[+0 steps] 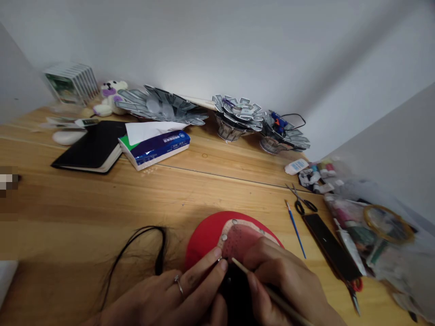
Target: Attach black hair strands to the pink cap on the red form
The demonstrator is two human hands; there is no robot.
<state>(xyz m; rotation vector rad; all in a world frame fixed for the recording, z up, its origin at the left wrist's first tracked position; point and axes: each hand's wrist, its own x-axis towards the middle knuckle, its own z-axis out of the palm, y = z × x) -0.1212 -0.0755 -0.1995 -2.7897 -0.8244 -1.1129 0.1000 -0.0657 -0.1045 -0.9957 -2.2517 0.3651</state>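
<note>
My left hand (180, 294), a ring on one finger, pinches its fingertips on the near edge of a pink speckled piece (243, 240) studded with small silver pins. That piece lies on a red round object (204, 237) at the front of the wooden table (204, 181). My right hand (288, 283) is closed round a thin wooden stick (251, 274), its tip touching the pink piece beside my left fingertips. A dark object (238, 296) sits between my hands, mostly hidden.
A black strand of hair (136, 244) lies left of the red object. On the right are a blue brush (295, 228), scissors (302, 201), a black phone (331, 246), paint tubes (317, 174). Behind stand a tissue pack (156, 147), a black notebook (91, 147), card-paper bowls (238, 115).
</note>
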